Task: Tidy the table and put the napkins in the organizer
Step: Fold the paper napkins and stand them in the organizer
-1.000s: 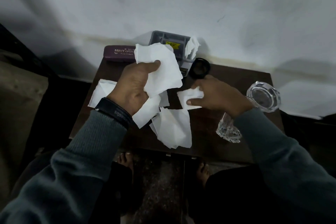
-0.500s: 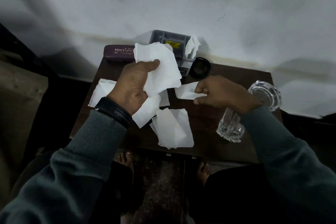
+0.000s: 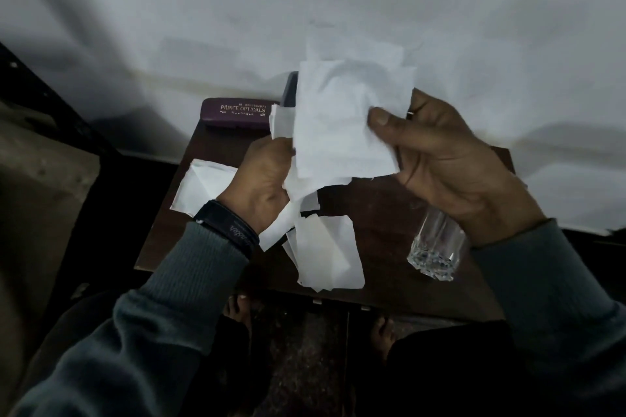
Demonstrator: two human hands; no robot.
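Note:
Both hands hold a bunch of white napkins (image 3: 342,122) up over the small dark table (image 3: 382,206). My left hand (image 3: 262,183) grips the bunch from the left and below. My right hand (image 3: 437,159) pinches its right edge with the thumb on top. One napkin (image 3: 200,189) lies at the table's left edge, and another napkin (image 3: 325,254) lies near the front edge. The grey organizer (image 3: 290,88) at the back is almost wholly hidden behind the held napkins.
A maroon spectacle case (image 3: 237,113) lies at the back left against the white wall. A clear faceted glass (image 3: 435,250) stands at the front right, partly behind my right wrist. Bare feet show on the floor below the table's front edge.
My right hand lifted the small napkin off the table and brought it up against the bunch in my left hand. Both hands now hold the bunch higher, covering the organizer.

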